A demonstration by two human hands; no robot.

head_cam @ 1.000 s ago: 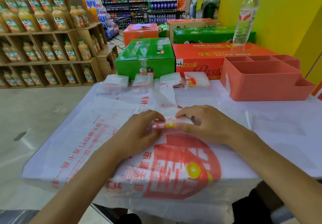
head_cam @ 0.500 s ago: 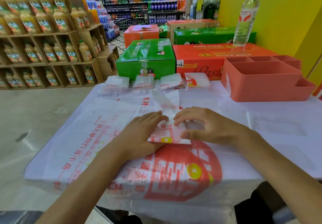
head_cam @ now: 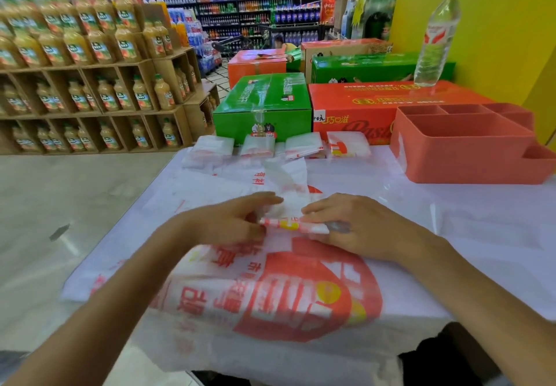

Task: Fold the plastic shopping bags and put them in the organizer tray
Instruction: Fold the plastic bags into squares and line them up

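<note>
A narrow folded plastic bag (head_cam: 290, 224), white with red and yellow print, lies in the middle of the table between my hands. My left hand (head_cam: 228, 223) pinches its left end with thumb and fingers. On the right end, my right hand (head_cam: 361, 226) has its fingers curled over the fold and its thumb underneath. The bag's unfolded tail (head_cam: 285, 181) stretches away from me. Several folded bags (head_cam: 304, 146) sit in a row at the table's far edge. The orange organizer tray (head_cam: 463, 169) stands at the back right, and its visible compartments hold nothing.
Flat white bags with red print (head_cam: 301, 301) cover the table under my hands. Behind the table stand a green carton (head_cam: 261, 106) and an orange carton (head_cam: 361, 106) with a water bottle (head_cam: 436, 40) on it. Shelves of juice bottles (head_cam: 90, 85) fill the left.
The folded packet lay flat half a second ago. Now both hands have turned it up on edge, rolling it one more fold away from me along the strip.
</note>
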